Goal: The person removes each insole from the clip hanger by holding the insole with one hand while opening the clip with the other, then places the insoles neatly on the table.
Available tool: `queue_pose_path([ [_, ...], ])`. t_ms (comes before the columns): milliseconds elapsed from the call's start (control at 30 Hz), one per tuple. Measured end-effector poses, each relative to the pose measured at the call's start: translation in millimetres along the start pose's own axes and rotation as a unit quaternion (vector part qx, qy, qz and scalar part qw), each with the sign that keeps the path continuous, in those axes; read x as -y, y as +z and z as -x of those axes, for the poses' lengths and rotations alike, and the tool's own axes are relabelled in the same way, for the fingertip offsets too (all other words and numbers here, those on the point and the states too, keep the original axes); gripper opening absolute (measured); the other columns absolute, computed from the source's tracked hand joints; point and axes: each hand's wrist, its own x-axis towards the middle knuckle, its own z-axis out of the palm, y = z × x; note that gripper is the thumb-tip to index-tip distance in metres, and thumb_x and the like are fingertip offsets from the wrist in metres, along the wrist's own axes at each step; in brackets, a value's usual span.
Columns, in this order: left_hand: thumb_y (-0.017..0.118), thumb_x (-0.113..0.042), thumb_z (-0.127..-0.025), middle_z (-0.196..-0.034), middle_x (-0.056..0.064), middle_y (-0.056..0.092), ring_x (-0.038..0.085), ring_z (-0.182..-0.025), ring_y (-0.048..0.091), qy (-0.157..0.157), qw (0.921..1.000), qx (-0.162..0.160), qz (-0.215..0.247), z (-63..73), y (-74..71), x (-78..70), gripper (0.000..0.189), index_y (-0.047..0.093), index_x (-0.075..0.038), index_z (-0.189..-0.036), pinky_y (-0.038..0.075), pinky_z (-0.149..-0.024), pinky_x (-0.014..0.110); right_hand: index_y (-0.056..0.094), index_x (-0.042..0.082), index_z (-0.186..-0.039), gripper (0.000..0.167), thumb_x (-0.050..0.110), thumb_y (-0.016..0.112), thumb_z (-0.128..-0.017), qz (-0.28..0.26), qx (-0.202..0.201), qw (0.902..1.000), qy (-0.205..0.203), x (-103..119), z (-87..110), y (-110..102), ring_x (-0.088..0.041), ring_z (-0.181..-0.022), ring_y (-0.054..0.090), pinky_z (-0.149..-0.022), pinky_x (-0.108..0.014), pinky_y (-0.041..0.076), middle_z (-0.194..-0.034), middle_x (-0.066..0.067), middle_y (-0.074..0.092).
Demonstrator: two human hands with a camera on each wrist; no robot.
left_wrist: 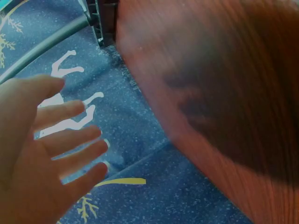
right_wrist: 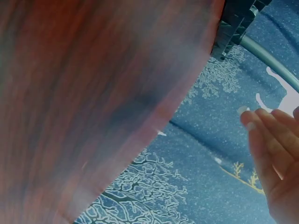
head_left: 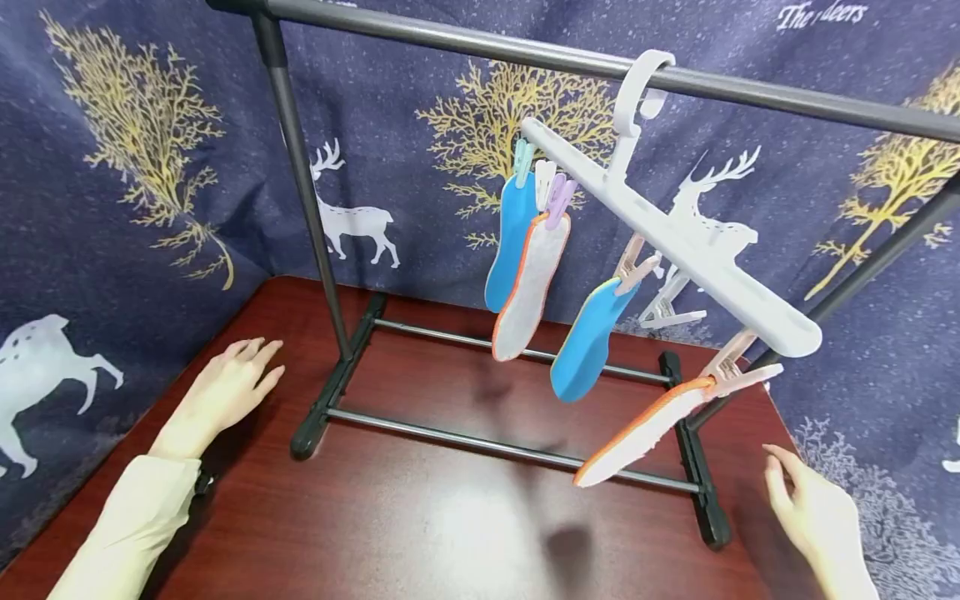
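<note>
Our right hand [head_left: 817, 512] is at 4 o'clock, fingers softly bent, holding nothing; our left hand [head_left: 228, 392], past 8 o'clock, is loosely spread and empty too. Four insoles [head_left: 588, 346] hang from 1 to 4 o'clock, pegged to the white hanger [head_left: 667, 237]. We reckon giving them room stops any swinging on the rail [head_left: 465, 42]

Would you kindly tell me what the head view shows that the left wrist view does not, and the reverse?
Only the head view: the white hanger on its gray rail, the clothespins, the hanging insoles, the right hand and the left sleeve.

Only the left wrist view: the palm side of the left hand; the head view shows its back.

Both: that hand itself, the brown tabletop, a black stand foot and the blue printed cloth.
</note>
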Motion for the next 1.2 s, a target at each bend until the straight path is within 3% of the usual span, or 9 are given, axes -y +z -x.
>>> queue_pose_path([
  [100, 0.063, -0.013, -0.088, -0.112, 0.029, 0.065, 0.044, -0.104, 0.06, -0.006, 0.9995, -0.03, 0.011, -1.2, -1.5, -1.7, 0.031, 0.065, 0.004, -0.114, 0.047, -0.085, 0.058, 0.069, 0.003, -0.102, 0.021, 0.009, 0.054, -0.089, -0.008, -0.041, 0.9991, -0.007, 1, -1.7, -1, -0.015, -0.048, 0.055, -0.044, -0.04, 0.038, -0.066, -0.015, 0.067],
  [233, 0.06, -0.012, -0.089, -0.102, 0.021, 0.071, 0.039, -0.095, 0.064, -0.025, 0.9979, -0.058, 0.014, -1.8, -3.8, -4.1, 0.022, 0.069, 0.001, -0.105, 0.05, -0.078, 0.056, 0.069, 0.003, -0.1, 0.021, 0.012, 0.054, -0.089, -0.027, -0.086, 0.9956, -0.027, 4, -3.0, 0, 0.014, -0.05, 0.034, -0.041, -0.029, 0.027, -0.058, -0.008, 0.06],
  [367, 0.058, -0.012, -0.089, -0.094, 0.019, 0.071, 0.039, -0.087, 0.064, -0.046, 0.9963, -0.072, 0.011, -1.2, -4.7, -7.0, 0.02, 0.069, -0.001, -0.102, 0.05, -0.069, 0.058, 0.069, 0.001, -0.096, 0.023, 0.015, 0.052, -0.089, -0.039, -0.124, 0.9902, -0.051, 8, -2.5, 0, 0.014, -0.049, 0.027, -0.04, -0.028, 0.023, -0.053, -0.004, 0.051],
  [500, 0.056, -0.012, -0.089, -0.081, 0.019, 0.069, 0.04, -0.073, 0.063, -0.046, 0.9923, -0.115, 0.01, -1.7, -5.1, -11.2, 0.016, 0.066, -0.001, -0.095, 0.047, -0.055, 0.056, 0.068, 0.0, -0.092, 0.026, 0.018, 0.049, -0.09, -0.048, -0.151, 0.9859, -0.053, 12, -3.2, -2, 0.012, -0.05, 0.027, -0.04, -0.029, 0.024, -0.054, -0.006, 0.05],
  [700, 0.054, -0.012, -0.089, -0.061, 0.016, 0.06, 0.041, -0.047, 0.051, -0.054, 0.9846, -0.166, 0.009, -3.5, -6.9, -16.9, 0.012, 0.059, -0.004, -0.082, 0.033, -0.035, 0.049, 0.066, -0.002, -0.084, 0.035, 0.026, 0.047, -0.091, -0.064, -0.198, 0.9754, -0.071, 20, -5.4, -4, 0.014, -0.051, 0.028, -0.04, -0.026, 0.024, -0.052, -0.007, 0.048],
  [933, 0.054, -0.012, -0.088, -0.05, 0.016, 0.051, 0.038, -0.037, 0.043, -0.043, 0.9766, -0.211, 0.001, -2.9, -8.5, -21.5, 0.014, 0.056, -0.002, -0.079, 0.028, -0.032, 0.044, 0.065, -0.005, -0.075, 0.044, 0.031, 0.045, -0.092, -0.091, -0.252, 0.9582, -0.102, 36, -12.3, -6, 0.01, -0.05, 0.03, -0.043, -0.02, 0.022, -0.051, -0.009, 0.048],
  [1067, 0.053, -0.013, -0.089, -0.045, 0.006, 0.038, 0.028, -0.035, 0.035, -0.045, 0.9741, -0.221, 0.014, -3.7, -9.9, -26.3, 0.023, 0.045, -0.008, -0.067, 0.022, -0.034, 0.037, 0.064, -0.005, -0.075, 0.044, 0.03, 0.045, -0.093, -0.1, -0.266, 0.9515, -0.116, 49, -17.5, -10, 0.009, -0.05, 0.028, -0.044, -0.016, 0.02, -0.05, -0.008, 0.044],
  [1200, 0.051, -0.013, -0.088, -0.051, -0.001, 0.026, 0.02, -0.043, 0.027, -0.05, 0.9716, -0.229, 0.035, -4.5, -12.3, -31.5, 0.031, 0.035, -0.013, -0.062, 0.018, -0.041, 0.03, 0.065, -0.006, -0.077, 0.044, 0.029, 0.045, -0.093, -0.109, -0.275, 0.9469, -0.127, 63, -22.1, -16, 0.008, -0.049, 0.028, -0.046, -0.014, 0.019, -0.048, -0.006, 0.041],
])
